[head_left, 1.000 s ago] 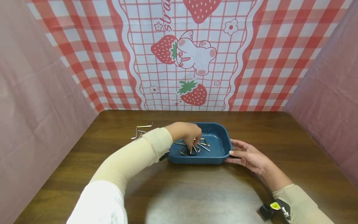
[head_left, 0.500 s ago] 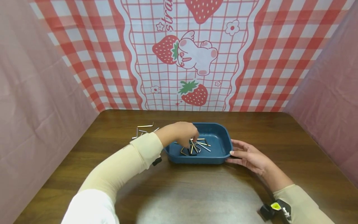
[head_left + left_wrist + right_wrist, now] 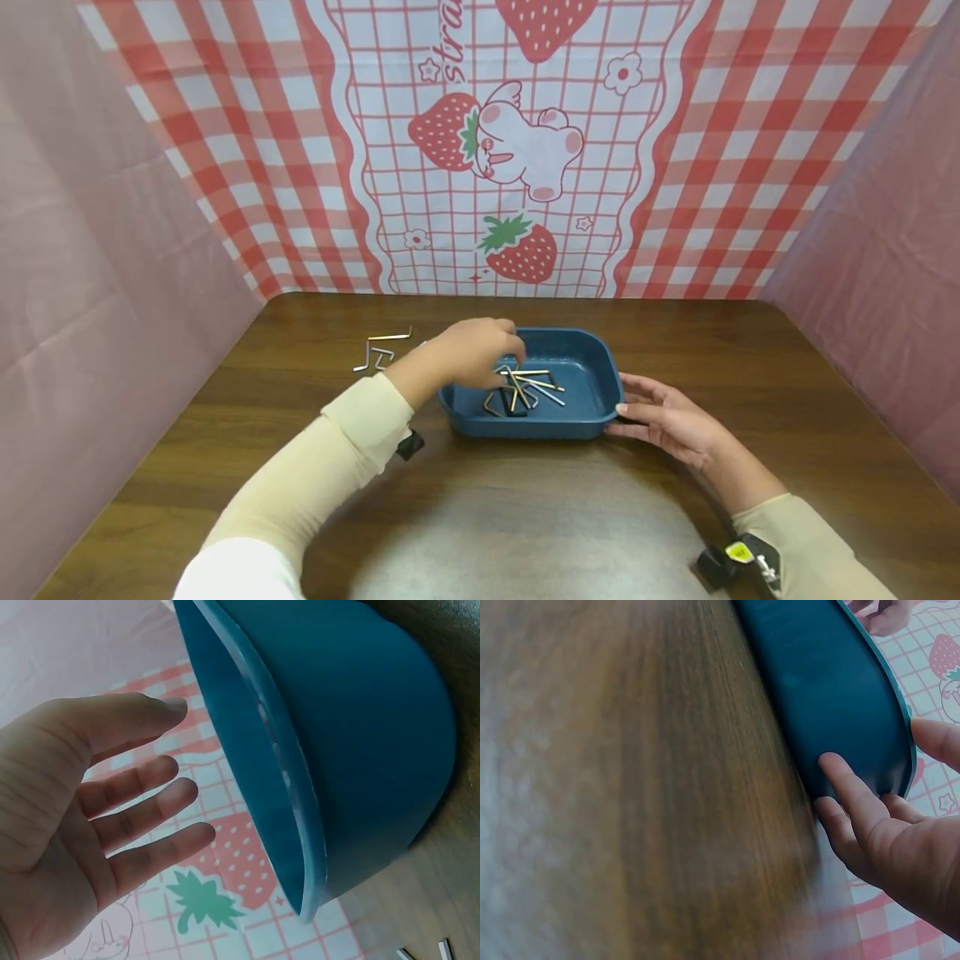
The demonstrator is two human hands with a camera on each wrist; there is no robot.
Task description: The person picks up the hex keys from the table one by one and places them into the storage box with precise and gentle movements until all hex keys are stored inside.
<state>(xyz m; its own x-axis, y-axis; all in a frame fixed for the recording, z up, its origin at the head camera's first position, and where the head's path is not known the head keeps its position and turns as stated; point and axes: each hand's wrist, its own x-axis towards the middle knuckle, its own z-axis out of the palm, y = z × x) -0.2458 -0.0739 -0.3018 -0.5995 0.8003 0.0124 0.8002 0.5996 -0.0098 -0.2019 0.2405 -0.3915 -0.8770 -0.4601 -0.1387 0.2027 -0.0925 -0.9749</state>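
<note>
A blue rectangular tray [image 3: 581, 400] sits on the wooden table, with several L-shaped hex keys [image 3: 547, 392] piled loosely in its left half. My left hand [image 3: 480, 354] is above the tray's left end and hides part of the keys. In the left wrist view the left hand [image 3: 112, 787] has spread, relaxed fingers and holds nothing, beside the tray's rim [image 3: 281, 757]. My right hand [image 3: 671, 421] touches the tray's right end. In the right wrist view the right hand [image 3: 900, 840] rests nearly straight fingers on the outer wall, its thumb tip at the rim [image 3: 909, 712].
More hex keys [image 3: 386, 338] lie on the table [image 3: 525, 508] left of the tray, partly behind the left forearm. A red-and-white strawberry cloth [image 3: 525, 167] hangs at the back. Pink cloths [image 3: 97, 275] close off both sides.
My left hand has lifted off the keys in the tray and drawn back to the left, its fingers spreading. The right hand and the tray have stayed in place.
</note>
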